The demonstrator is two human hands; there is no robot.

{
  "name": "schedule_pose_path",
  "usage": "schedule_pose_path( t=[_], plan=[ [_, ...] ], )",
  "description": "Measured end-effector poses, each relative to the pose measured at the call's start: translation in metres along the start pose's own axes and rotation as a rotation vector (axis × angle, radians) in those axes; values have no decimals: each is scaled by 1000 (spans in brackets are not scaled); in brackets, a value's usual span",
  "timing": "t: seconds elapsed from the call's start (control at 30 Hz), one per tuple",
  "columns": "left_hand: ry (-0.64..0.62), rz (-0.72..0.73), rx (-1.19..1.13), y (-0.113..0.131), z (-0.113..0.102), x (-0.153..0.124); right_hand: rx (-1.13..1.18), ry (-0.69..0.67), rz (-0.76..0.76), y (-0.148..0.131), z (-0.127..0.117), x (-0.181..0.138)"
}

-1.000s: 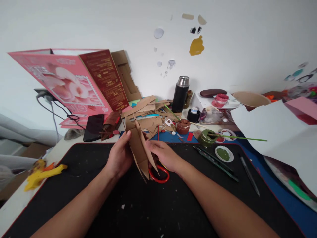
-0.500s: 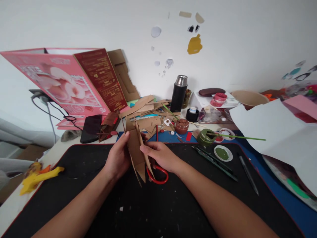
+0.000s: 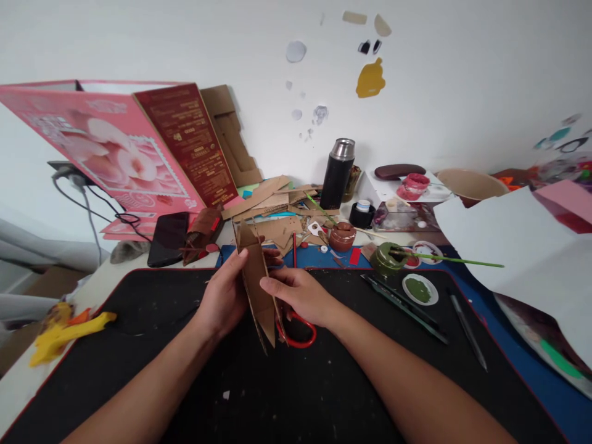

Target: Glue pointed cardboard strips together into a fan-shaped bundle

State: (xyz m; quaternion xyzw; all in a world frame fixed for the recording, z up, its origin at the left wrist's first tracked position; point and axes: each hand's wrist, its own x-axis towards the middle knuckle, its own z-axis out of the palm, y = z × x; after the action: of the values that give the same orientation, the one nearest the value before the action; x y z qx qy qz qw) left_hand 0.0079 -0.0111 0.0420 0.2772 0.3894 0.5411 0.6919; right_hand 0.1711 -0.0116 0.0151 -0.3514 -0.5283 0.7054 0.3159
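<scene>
A folded piece of brown cardboard (image 3: 259, 296), shaped like a narrow open trough, is held upright over the black mat (image 3: 259, 401). My left hand (image 3: 226, 290) grips its left side, thumb along the edge and fingers partly hidden behind. On the opposite side, my right hand (image 3: 300, 293) pinches the right wall between thumb and fingers. Scissors with red handles (image 3: 303, 333) show just below my right hand; their blades are hidden, and I cannot tell whether that hand also touches them.
Cardboard scraps (image 3: 277, 200) pile up behind my hands, near a black thermos (image 3: 339, 176). To the right are a green paint jar (image 3: 386, 259), a lid of green paint (image 3: 420, 289) and a pen (image 3: 467, 333). A phone (image 3: 169, 239) and a yellow tool (image 3: 74, 336) are left.
The cardboard's right wall has turned more edge-on as my right hand shifts slightly on it. Both hands keep their hold. The whole view has moved a little.
</scene>
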Motion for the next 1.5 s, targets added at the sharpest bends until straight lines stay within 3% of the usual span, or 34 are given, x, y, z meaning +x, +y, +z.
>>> schedule_pose_path(
  t=[0.13, 0.33, 0.53, 0.83, 1.2, 1.4, 1.5],
  plan=[
    [33, 12, 21, 1, 1, -1, -2, 21, 0, 1, 1, -1],
    [-16, 17, 32, 6, 3, -1, -10, 34, -27, -1, 1, -4],
    [55, 79, 32, 2, 7, -2, -48, 54, -24, -1, 3, -5],
    [213, 160, 234, -8, -3, -1, -55, 31, -64, -1, 6, -5],
    [23, 44, 70, -11, 5, -6, -18, 137, -64, -5, 2, -5],
    [37, 29, 85, -13, 3, -4, -8, 116, -80, -4, 3, -5],
    [116, 60, 139, -16, -1, -3, -22, 116, -84, -3, 4, -5]
  ],
)
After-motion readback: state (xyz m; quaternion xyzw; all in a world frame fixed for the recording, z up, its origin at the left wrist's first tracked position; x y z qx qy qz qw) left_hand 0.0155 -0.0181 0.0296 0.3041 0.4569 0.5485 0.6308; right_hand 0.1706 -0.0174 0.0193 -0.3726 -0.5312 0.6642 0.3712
